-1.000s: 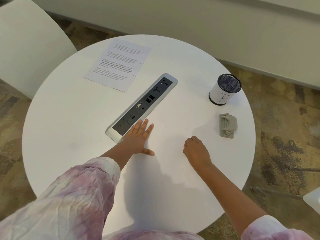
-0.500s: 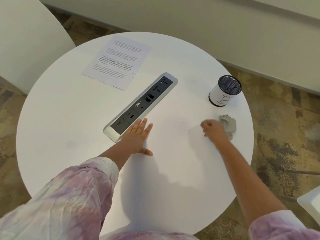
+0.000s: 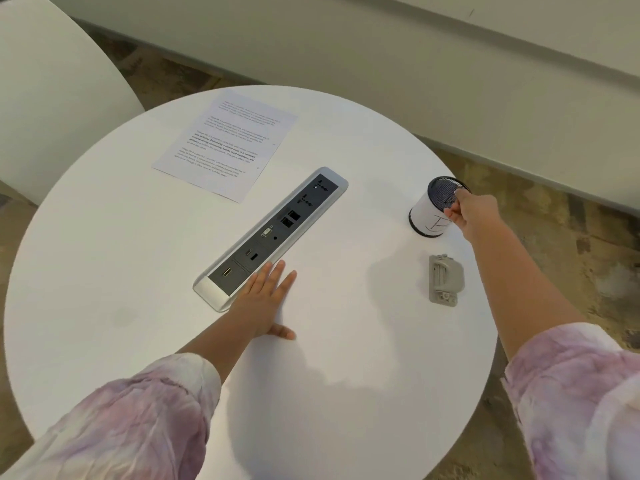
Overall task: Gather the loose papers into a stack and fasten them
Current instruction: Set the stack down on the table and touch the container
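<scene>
The printed papers (image 3: 227, 147) lie flat at the far left of the round white bench (image 3: 114, 271), well apart from both hands; whether this is a single sheet or several aligned sheets cannot be told. The left hand (image 3: 263, 303) rests palm down near the centre of the bench, fingers (image 3: 277, 275) spread, their tips just beside the near end of the recessed power strip (image 3: 273, 233). The right hand (image 3: 476, 211) is extended to the far right, at the rim of the mesh cup (image 3: 438, 207); its fingers (image 3: 452, 213) are drawn together against the cup's right side, but whether they pinch the rim, or something inside it, cannot be determined. The cup's contents are not visible. A grey fastening tool (image 3: 445, 280), probably a small stapler or punch, lies flat on the bench near the cup, untouched. Judged from this layout, gathering has not begun and the right hand is probably seeking a fastener. Risks: the cup stands close to the bench edge, and a sideways pull on its rim may tip it or slide it off. The papers are unrestrained; a hurried one-handed drag could skew or crease them against the raised edge of the power strip.
</scene>
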Available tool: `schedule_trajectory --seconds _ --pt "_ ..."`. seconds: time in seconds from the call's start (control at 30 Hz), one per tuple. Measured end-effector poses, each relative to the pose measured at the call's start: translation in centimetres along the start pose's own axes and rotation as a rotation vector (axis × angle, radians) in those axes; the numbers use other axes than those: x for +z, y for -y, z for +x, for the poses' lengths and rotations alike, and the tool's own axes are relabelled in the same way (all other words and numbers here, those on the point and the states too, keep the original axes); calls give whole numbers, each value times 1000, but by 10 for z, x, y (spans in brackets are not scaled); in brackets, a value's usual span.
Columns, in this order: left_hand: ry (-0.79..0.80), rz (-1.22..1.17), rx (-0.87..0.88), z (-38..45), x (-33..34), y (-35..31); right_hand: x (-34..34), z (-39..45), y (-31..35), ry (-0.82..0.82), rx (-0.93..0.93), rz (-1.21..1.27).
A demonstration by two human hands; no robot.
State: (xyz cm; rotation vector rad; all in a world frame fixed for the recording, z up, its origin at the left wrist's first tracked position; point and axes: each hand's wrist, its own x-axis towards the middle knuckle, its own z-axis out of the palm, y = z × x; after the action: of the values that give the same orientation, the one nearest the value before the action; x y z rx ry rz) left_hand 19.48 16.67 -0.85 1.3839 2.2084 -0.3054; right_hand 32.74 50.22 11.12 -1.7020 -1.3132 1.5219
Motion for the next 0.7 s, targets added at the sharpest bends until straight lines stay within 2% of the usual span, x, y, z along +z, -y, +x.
schedule_trajectory --seconds 0.37,0.57,0.7 --pt "-5 -17 0 1 0 1 -10 12 -2 -40 24 137" --pt "5 -11 -1 -1 -2 -1 -16 7 -7 -37 -72 85" --pt "19 -7 0 -1 -3 -1 -20 7 -4 -10 -60 76"
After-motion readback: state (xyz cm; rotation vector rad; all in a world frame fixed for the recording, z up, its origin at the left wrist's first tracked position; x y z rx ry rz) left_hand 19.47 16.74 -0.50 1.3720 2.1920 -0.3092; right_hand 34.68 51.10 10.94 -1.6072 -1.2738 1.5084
